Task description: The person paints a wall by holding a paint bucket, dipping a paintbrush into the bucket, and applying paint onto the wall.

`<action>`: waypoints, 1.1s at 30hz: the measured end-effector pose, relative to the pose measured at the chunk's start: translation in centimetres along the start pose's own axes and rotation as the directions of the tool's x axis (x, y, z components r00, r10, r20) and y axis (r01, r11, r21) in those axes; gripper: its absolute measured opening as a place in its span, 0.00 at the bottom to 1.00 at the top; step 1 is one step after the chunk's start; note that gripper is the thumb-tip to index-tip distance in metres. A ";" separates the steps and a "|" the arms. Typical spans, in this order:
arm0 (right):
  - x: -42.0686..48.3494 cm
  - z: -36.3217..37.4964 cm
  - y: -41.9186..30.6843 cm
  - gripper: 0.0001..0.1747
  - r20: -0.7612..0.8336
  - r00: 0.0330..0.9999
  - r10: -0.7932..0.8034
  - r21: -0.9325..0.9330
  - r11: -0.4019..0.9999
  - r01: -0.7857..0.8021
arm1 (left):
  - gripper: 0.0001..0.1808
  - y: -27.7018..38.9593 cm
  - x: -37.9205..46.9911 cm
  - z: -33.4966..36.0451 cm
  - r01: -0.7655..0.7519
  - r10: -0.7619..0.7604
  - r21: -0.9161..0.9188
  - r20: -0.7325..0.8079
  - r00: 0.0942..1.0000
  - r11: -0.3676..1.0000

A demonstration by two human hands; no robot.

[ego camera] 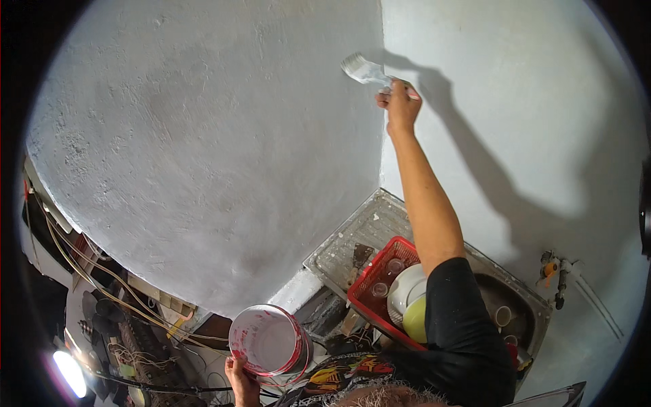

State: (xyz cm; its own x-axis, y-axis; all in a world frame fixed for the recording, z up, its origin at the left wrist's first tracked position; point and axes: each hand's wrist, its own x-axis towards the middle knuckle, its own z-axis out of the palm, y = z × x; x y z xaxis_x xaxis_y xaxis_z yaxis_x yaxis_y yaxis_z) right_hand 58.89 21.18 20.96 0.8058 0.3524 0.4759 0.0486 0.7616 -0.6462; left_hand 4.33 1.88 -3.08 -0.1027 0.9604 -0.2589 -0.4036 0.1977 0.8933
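Observation:
My right hand grips a flat paintbrush by its handle, with the arm stretched up and forward. The pale, wet-looking bristles are at the grey-white plastered wall, close to the inside corner. Whether they touch it is hard to tell. Low in the view, my left hand holds a paint bucket by its rim. White paint coats the bucket's inside, and red smears mark its edge. The bucket is tilted so that its mouth faces the camera.
Below the corner, a metal sink drainboard is spattered with paint. A red plastic basket on it holds plates and glasses. A tap juts from the right wall. At lower left are loose cables and a bright lamp.

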 end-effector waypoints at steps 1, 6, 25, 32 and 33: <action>0.2 -0.4 -1.1 0.08 -0.035 0.998 0.053 0.069 0.996 -0.051 | 0.07 0.1 -0.1 0.4 0.002 -0.002 -0.002 -0.003 1.000 1.000; 1.3 1.9 -5.3 0.08 -0.067 0.992 0.104 0.303 0.950 -0.079 | 0.07 -0.3 0.3 1.1 0.012 -0.012 -0.013 0.018 1.000 1.000; -1.6 -3.4 -1.4 0.11 0.011 0.997 0.075 0.148 0.986 -0.076 | 0.07 0.8 -0.4 3.0 0.021 -0.022 0.043 0.026 0.999 0.999; -15.2 -3.2 -13.5 0.12 0.693 0.704 0.156 -0.154 0.986 -0.067 | 0.08 0.3 0.7 5.7 -0.056 0.053 0.069 0.046 0.998 0.996; -17.2 -3.5 -13.2 0.10 0.766 0.564 0.308 -0.236 0.951 -0.198 | 0.08 0.3 1.1 6.0 -0.079 0.073 0.090 0.060 0.995 0.993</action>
State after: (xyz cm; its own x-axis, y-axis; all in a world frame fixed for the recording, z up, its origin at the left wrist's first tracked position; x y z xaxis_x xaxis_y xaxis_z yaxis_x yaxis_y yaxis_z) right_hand 46.40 3.14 19.24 0.0173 0.8499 0.5266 0.0259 0.5261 -0.8500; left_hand 9.56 4.14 -0.89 -0.0769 0.9824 -0.1701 -0.3110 0.1385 0.9403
